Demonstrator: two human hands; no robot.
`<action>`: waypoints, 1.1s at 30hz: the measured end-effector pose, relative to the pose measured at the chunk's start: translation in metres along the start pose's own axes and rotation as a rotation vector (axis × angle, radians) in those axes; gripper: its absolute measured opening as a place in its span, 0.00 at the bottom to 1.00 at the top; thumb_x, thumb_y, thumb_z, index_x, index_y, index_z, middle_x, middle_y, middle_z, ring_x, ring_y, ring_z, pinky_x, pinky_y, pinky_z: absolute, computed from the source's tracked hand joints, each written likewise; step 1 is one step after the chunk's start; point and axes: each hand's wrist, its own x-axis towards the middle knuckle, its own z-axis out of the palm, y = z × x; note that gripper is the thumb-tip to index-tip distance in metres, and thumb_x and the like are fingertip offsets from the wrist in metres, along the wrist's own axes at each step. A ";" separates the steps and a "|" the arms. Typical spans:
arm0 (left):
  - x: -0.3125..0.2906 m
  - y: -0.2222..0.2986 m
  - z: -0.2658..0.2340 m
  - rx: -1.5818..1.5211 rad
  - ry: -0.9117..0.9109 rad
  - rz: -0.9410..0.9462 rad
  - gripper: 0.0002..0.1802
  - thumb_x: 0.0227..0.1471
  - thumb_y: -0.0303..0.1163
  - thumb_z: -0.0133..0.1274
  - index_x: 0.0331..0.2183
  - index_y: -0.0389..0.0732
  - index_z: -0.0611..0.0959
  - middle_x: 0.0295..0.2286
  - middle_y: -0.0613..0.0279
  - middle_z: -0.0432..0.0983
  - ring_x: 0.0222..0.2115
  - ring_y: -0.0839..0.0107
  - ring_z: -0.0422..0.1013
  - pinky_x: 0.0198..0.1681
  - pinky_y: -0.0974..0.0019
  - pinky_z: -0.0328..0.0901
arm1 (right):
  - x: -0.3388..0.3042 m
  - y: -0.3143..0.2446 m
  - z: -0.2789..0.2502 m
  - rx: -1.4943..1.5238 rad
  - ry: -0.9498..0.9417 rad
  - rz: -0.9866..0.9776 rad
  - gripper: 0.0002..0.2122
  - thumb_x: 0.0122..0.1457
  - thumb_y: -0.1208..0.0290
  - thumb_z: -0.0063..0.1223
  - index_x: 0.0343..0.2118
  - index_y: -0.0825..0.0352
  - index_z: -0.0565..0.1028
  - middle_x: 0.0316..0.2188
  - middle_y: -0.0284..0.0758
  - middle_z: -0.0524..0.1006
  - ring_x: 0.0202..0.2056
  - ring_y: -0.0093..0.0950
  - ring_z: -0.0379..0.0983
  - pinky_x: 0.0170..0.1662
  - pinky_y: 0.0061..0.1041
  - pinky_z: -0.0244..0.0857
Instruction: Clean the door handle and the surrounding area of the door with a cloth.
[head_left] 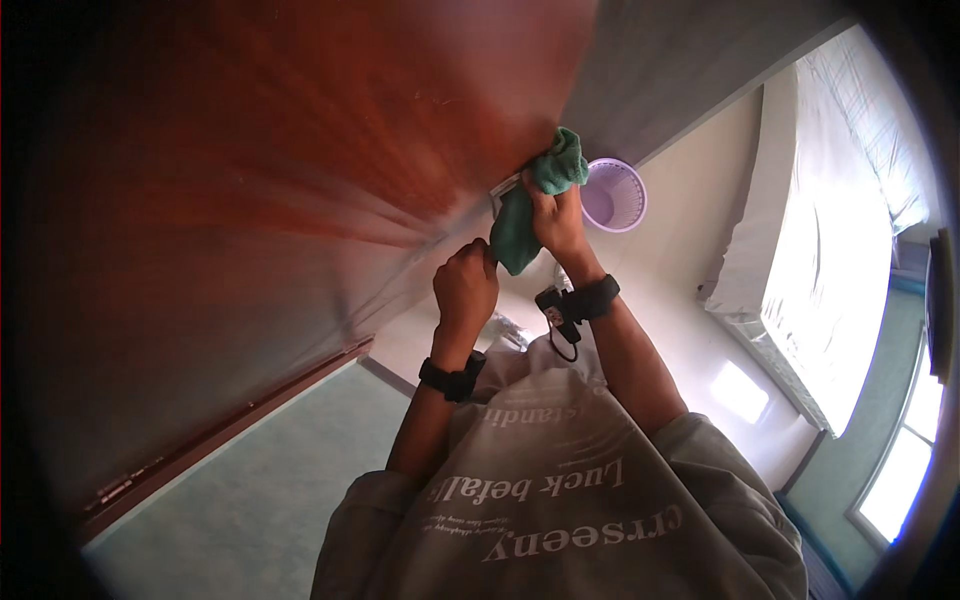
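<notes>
Gripping a bunched green cloth [562,165], the right hand [560,222] works beside the edge of a reddish-brown panel [330,130], some fingers hidden by the fabric. Just left of it, the left hand [466,290] is curled against the cloth's hanging part; I cannot tell whether it pinches it. Beyond the 2 hands, a metal fitting [506,186] is mostly covered. Past the right hand, the cloth slightly overlaps a purple basket [625,198]; farther right, the dark rim cuts off a plastic-covered mattress [830,250].
</notes>
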 end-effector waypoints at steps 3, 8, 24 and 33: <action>-0.001 -0.001 0.004 0.011 0.018 -0.004 0.04 0.45 0.25 0.47 0.27 0.36 0.75 0.25 0.45 0.73 0.28 0.46 0.70 0.30 0.50 0.63 | -0.004 -0.002 0.002 -0.045 -0.011 -0.026 0.11 0.49 0.75 0.51 0.36 0.70 0.68 0.40 0.47 0.65 0.41 0.46 0.62 0.46 0.39 0.55; -0.004 0.000 0.002 0.039 0.011 0.015 0.05 0.45 0.25 0.47 0.28 0.36 0.75 0.26 0.45 0.73 0.30 0.46 0.70 0.31 0.50 0.64 | -0.008 -0.008 0.009 -0.270 0.100 -0.159 0.07 0.51 0.76 0.49 0.33 0.70 0.69 0.34 0.44 0.69 0.40 0.44 0.63 0.44 0.37 0.57; -0.004 -0.002 0.002 0.065 0.052 0.055 0.04 0.42 0.24 0.48 0.26 0.37 0.74 0.25 0.48 0.74 0.26 0.48 0.71 0.29 0.51 0.65 | -0.010 0.007 0.010 -0.037 0.136 -0.043 0.08 0.56 0.74 0.47 0.37 0.70 0.68 0.30 0.37 0.70 0.33 0.27 0.66 0.37 0.27 0.62; -0.005 -0.006 0.004 0.079 0.081 0.066 0.03 0.42 0.24 0.48 0.25 0.37 0.74 0.24 0.48 0.74 0.26 0.47 0.71 0.28 0.51 0.65 | -0.010 -0.005 0.011 -0.324 0.126 -0.287 0.12 0.49 0.77 0.49 0.37 0.70 0.67 0.37 0.46 0.65 0.39 0.44 0.62 0.44 0.38 0.57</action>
